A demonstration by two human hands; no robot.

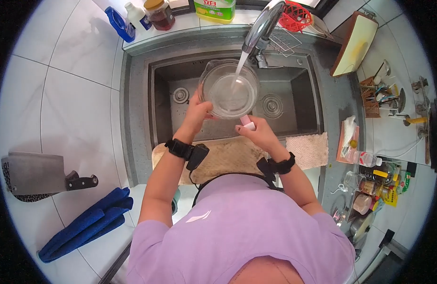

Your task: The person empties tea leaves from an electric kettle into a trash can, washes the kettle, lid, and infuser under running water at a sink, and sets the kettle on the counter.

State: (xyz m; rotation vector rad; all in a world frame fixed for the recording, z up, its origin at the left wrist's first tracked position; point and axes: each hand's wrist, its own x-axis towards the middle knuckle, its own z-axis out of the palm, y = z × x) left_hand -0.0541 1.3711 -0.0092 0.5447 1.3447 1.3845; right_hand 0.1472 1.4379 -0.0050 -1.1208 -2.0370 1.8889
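Head view: the left hand [197, 111] is curled around the left side of a clear glass bowl [228, 97], its thumb at the rim, and the right hand [261, 132] is closed round a pink-and-white piece [247, 124] that meets the bowl's near side; it looks like a handle, though whether it is joined cannot be told. The bowl is held over the sink [153, 109], about midway between its left and right edges, under water [241, 64] running from the tap [262, 31] at the back edge. The work seems partway: water is already landing inside the bowl, while the tap is not yet off and the bowl not yet set down; how full it is stays unclear. Beyond, a beige mat [218, 156] lies along the sink's front edge, and a pinkish cloth [309, 150] covers the bench by its front right corner
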